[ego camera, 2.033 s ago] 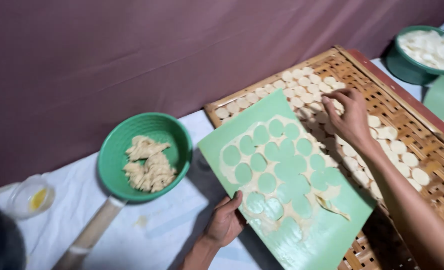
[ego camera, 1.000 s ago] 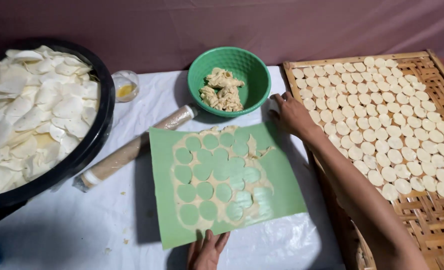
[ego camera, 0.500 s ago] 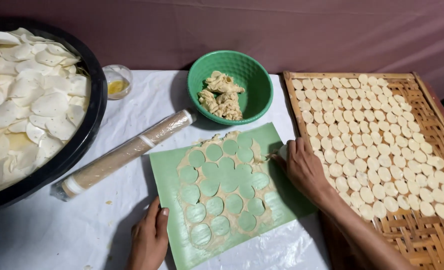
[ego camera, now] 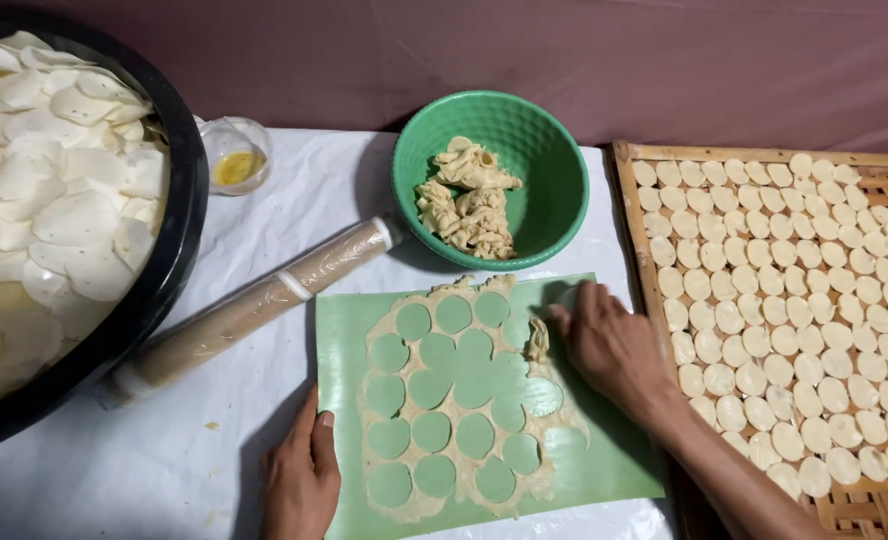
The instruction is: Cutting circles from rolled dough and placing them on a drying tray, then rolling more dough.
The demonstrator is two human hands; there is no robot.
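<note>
A green mat [ego camera: 604,470] lies flat on the white cloth in front of me. On it is a thin sheet of dough [ego camera: 454,395] full of round cut-out holes. My left hand [ego camera: 301,478] presses flat on the mat's near left corner. My right hand [ego camera: 609,345] rests on the mat's right side, its fingertips gathering the dough's bunched-up edge. A green bowl [ego camera: 539,150] with dough scraps stands just beyond the mat.
A woven bamboo tray [ego camera: 632,200] at the right is covered with several rows of small dough rounds. A plastic-wrapped rolling pin [ego camera: 254,310] lies left of the mat. A large black basin [ego camera: 164,270] of white chips fills the left. A small cup [ego camera: 234,155] of yellow liquid sits behind.
The mat came off the bamboo tray and down onto the cloth. My right hand moved onto the leftover dough and began bunching its edge. My left hand shifted to the mat's left corner.
</note>
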